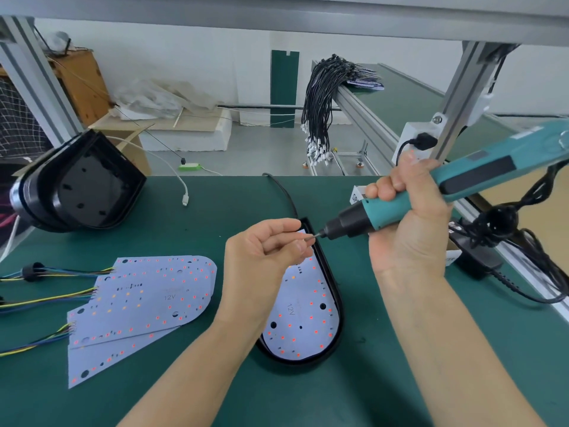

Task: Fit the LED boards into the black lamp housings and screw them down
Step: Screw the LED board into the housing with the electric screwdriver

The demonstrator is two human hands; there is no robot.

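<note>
A black lamp housing (334,291) lies on the green mat with a white LED board (303,318) seated inside it. My right hand (406,223) grips a teal electric screwdriver (431,192), tilted with its bit pointing left and down over the housing's far end. My left hand (264,251) hovers above the board and pinches a small screw (309,238) against the bit tip. A pile of loose LED boards (138,306) with coloured wire leads lies to the left. A stack of empty black housings (83,183) stands on its side at the far left.
The screwdriver's black cable bundle and power adapter (492,238) sit at the right edge. A white USB cable (181,186) trails across the mat's back. Behind the bench hang bundles of black wire harnesses (320,103). An aluminium frame post (462,97) rises at the right.
</note>
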